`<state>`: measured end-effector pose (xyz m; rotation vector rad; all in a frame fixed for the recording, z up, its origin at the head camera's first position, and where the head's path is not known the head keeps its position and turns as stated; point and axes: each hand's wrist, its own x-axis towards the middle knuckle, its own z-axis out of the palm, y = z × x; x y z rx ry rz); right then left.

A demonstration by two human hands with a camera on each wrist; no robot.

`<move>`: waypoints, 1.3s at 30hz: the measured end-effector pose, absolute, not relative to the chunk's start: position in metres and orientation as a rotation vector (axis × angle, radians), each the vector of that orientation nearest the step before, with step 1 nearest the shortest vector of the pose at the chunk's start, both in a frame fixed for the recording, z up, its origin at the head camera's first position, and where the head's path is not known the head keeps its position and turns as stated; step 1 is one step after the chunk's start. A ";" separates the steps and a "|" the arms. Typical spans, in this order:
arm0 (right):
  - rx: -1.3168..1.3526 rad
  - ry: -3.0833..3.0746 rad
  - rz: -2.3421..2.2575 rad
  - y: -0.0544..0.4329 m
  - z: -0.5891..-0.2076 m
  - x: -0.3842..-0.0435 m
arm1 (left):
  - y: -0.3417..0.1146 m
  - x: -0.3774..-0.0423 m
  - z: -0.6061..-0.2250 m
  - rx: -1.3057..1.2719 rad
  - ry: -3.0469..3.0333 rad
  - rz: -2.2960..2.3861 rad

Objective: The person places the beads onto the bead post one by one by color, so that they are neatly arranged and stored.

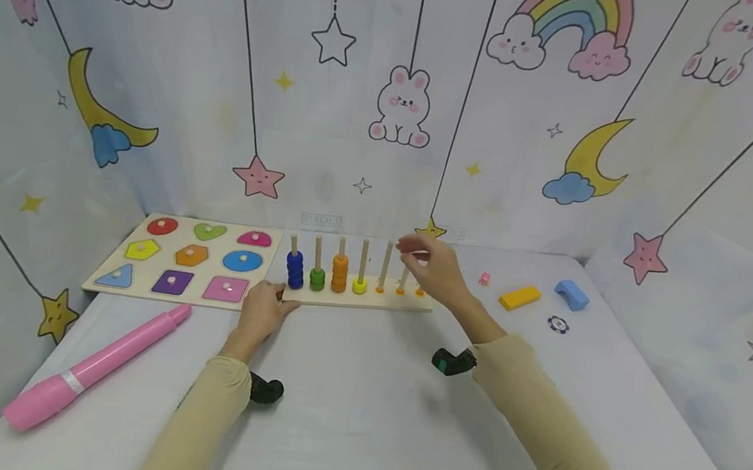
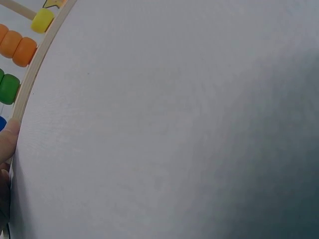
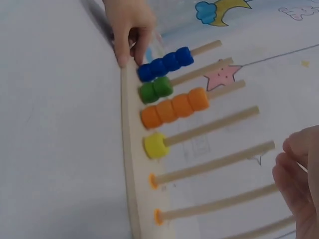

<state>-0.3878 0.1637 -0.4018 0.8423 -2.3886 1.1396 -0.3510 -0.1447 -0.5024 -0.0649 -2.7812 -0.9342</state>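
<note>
A wooden counting board [image 1: 359,304] with several upright pegs stands toward the back of the table. From its left end, the pegs carry blue beads [image 1: 295,270], green beads [image 1: 317,280], orange beads [image 1: 340,273] and a yellow bead [image 1: 359,286]; the pegs farther right are bare. My left hand [image 1: 260,313] grips the board's left end, thumb along the front edge. Raised beside the top of a bare peg [image 3: 214,164] is my right hand [image 1: 436,271], its fingers loosely curled. Nothing shows between those fingertips in the right wrist view.
A shape puzzle board [image 1: 180,264] lies left of the counting board, with a pink wand-like toy [image 1: 106,362] in front. To the right are a yellow block [image 1: 519,297], a blue arched block [image 1: 572,295], a round chip [image 1: 558,325] and a small pink piece [image 1: 484,279].
</note>
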 end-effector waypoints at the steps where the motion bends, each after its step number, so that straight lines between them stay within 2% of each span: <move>1: 0.846 -2.398 1.131 0.173 -0.406 -0.386 | -0.145 -0.351 -0.503 -0.069 -2.778 -0.931; 9: 0.803 -2.623 1.108 0.243 -0.433 -0.359 | -0.147 -0.347 -0.507 -0.050 -2.791 -0.950; 20: 0.682 -2.880 1.096 0.315 -0.461 -0.311 | -0.147 -0.346 -0.506 -0.051 -2.799 -0.980; 28: 0.683 -2.923 1.088 0.349 -0.476 -0.289 | -0.149 -0.347 -0.504 -0.072 -2.782 -0.955; 39: 0.679 -2.875 0.995 0.368 -0.482 -0.277 | -0.147 -0.350 -0.502 -0.078 -2.785 -0.952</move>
